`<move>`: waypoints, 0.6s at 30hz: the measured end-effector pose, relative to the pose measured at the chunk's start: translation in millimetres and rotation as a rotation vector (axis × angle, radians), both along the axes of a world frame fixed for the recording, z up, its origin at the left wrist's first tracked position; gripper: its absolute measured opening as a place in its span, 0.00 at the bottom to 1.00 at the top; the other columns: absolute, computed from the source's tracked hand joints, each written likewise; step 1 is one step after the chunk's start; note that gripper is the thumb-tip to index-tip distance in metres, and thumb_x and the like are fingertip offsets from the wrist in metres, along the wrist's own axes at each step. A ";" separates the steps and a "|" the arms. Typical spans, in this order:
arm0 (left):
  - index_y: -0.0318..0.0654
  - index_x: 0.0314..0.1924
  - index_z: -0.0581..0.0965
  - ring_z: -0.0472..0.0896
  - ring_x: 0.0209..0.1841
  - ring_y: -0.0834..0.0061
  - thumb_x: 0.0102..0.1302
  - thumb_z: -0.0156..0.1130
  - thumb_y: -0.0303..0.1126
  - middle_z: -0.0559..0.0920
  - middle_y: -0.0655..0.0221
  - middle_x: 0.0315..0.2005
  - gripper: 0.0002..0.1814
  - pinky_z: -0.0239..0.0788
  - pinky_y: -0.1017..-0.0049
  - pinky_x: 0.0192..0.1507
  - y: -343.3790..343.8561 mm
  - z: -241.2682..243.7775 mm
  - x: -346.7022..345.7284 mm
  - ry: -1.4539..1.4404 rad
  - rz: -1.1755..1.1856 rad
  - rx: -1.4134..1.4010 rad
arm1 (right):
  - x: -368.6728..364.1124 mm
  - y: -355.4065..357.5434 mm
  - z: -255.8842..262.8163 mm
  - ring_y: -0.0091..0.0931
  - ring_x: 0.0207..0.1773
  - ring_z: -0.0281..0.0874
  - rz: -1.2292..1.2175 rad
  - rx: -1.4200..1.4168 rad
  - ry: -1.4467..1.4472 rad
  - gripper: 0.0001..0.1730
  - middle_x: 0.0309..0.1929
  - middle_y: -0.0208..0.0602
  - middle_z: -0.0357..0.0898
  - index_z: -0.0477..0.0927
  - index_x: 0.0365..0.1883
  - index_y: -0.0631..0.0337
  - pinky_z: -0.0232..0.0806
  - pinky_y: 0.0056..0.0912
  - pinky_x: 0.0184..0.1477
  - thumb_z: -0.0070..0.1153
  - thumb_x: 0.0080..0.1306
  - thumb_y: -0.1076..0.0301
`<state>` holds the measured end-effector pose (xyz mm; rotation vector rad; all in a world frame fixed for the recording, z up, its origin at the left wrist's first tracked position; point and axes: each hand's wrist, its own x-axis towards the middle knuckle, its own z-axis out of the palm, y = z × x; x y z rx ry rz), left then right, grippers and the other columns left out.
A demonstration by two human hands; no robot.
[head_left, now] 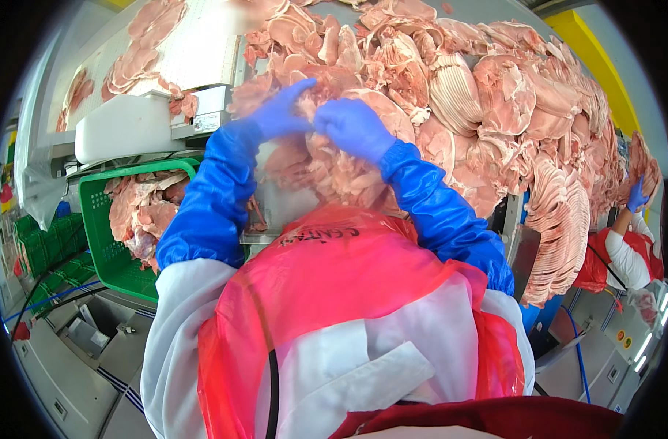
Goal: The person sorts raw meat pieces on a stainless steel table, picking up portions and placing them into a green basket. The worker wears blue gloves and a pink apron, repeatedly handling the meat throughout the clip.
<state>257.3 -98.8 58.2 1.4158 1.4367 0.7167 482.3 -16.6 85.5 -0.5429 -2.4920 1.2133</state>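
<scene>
Both my hands wear blue-violet gloves and reach over a pile of sliced raw meat (pixel 350 181) in front of my apron. My left hand (pixel 284 110) is spread, thumb and fingers apart, above pale pink slices, with nothing plainly in it. Beside it, nearly touching, my right hand (pixel 353 126) is curled with its fingers bent; whether it pinches a piece of meat is hidden. A large round slice (pixel 386 112) lies just behind my right hand. The meat around both hands is blurred.
A green plastic crate (pixel 98 236) with meat trimmings stands at the left, near a white block-shaped machine part (pixel 125 129). More slices lie on a white perforated conveyor belt (pixel 196 49). Meat heaps stretch far right, beside a metal plate (pixel 524 258). A co-worker's gloved hand (pixel 637 195) holds meat there.
</scene>
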 end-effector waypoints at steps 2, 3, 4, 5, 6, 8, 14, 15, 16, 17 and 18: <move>0.43 0.77 0.60 0.67 0.72 0.63 0.63 0.73 0.49 0.68 0.57 0.71 0.48 0.61 0.63 0.72 9.5 -25.8 -8.6 -0.218 0.077 -0.233 | 6.1 2.9 -2.3 0.41 0.33 0.81 0.055 0.083 -0.023 0.05 0.29 0.40 0.81 0.83 0.33 0.52 0.71 0.44 0.38 0.56 0.63 0.67; 0.43 0.76 0.61 0.69 0.70 0.63 0.64 0.71 0.50 0.69 0.58 0.70 0.46 0.64 0.63 0.68 13.8 -28.2 -3.9 -0.377 0.217 -0.318 | 14.9 0.8 -3.7 0.41 0.35 0.80 0.106 0.090 -0.012 0.05 0.31 0.40 0.82 0.83 0.36 0.51 0.71 0.45 0.39 0.58 0.63 0.65; 0.44 0.76 0.62 0.72 0.68 0.64 0.65 0.70 0.51 0.70 0.59 0.69 0.45 0.68 0.63 0.65 18.0 -30.3 0.7 -0.535 0.357 -0.404 | 22.5 -1.5 -4.6 0.41 0.36 0.80 0.156 0.095 0.000 0.07 0.34 0.40 0.83 0.83 0.38 0.51 0.70 0.46 0.40 0.59 0.63 0.63; 0.44 0.72 0.66 0.77 0.61 0.66 0.66 0.68 0.51 0.75 0.61 0.62 0.39 0.73 0.64 0.56 22.2 -33.3 8.3 -0.391 0.460 -0.385 | 28.2 -8.5 -5.5 0.41 0.40 0.80 0.019 0.216 0.022 0.10 0.37 0.41 0.82 0.83 0.41 0.51 0.70 0.47 0.43 0.60 0.63 0.61; 0.45 0.67 0.71 0.83 0.54 0.69 0.68 0.66 0.52 0.81 0.64 0.54 0.33 0.79 0.64 0.47 27.3 -24.5 23.2 -0.251 0.554 -0.385 | 28.3 -19.7 5.7 0.42 0.43 0.80 -0.122 0.338 0.038 0.13 0.41 0.41 0.82 0.82 0.45 0.51 0.69 0.47 0.46 0.62 0.63 0.59; 0.45 0.59 0.75 0.84 0.48 0.71 0.69 0.64 0.50 0.83 0.67 0.47 0.25 0.78 0.67 0.44 44.5 -32.5 28.8 -0.246 0.395 -0.382 | 24.1 -30.2 10.5 0.43 0.54 0.77 -0.324 0.517 -0.084 0.33 0.52 0.41 0.79 0.77 0.55 0.55 0.66 0.50 0.55 0.68 0.57 0.46; 0.40 0.53 0.78 0.83 0.49 0.74 0.66 0.61 0.34 0.82 0.67 0.48 0.17 0.78 0.70 0.47 58.6 -90.6 20.6 -0.706 0.494 -0.266 | -26.1 11.3 3.1 0.42 0.58 0.78 -0.375 0.166 -0.439 0.52 0.52 0.43 0.82 0.78 0.56 0.57 0.66 0.50 0.60 0.73 0.40 0.29; 0.40 0.57 0.75 0.82 0.50 0.72 0.65 0.61 0.33 0.81 0.66 0.50 0.20 0.77 0.70 0.50 49.0 -67.7 34.5 -0.704 0.571 -0.198 | -26.8 19.5 3.0 0.42 0.60 0.78 -0.416 0.096 -0.392 0.52 0.53 0.45 0.82 0.78 0.56 0.57 0.66 0.51 0.61 0.72 0.40 0.29; 0.40 0.60 0.73 0.82 0.51 0.71 0.64 0.61 0.32 0.80 0.65 0.52 0.24 0.76 0.70 0.52 35.7 -35.1 47.7 -0.704 0.657 -0.126 | -24.2 17.0 7.4 0.43 0.61 0.78 -0.435 0.145 -0.263 0.57 0.53 0.49 0.82 0.74 0.63 0.58 0.67 0.53 0.61 0.75 0.41 0.31; 0.40 0.64 0.70 0.81 0.53 0.69 0.63 0.62 0.30 0.79 0.64 0.54 0.27 0.76 0.70 0.55 23.4 -10.2 57.6 -0.705 0.751 -0.047 | -22.1 10.7 10.8 0.44 0.60 0.79 -0.444 0.118 -0.212 0.59 0.53 0.50 0.82 0.71 0.65 0.58 0.67 0.52 0.62 0.76 0.41 0.33; 0.40 0.65 0.68 0.80 0.55 0.68 0.63 0.62 0.30 0.77 0.63 0.57 0.30 0.75 0.70 0.57 11.4 1.7 64.8 -0.636 0.763 0.059 | -20.7 2.2 12.8 0.45 0.59 0.79 -0.446 0.089 -0.163 0.61 0.53 0.51 0.82 0.68 0.68 0.58 0.67 0.52 0.62 0.78 0.40 0.34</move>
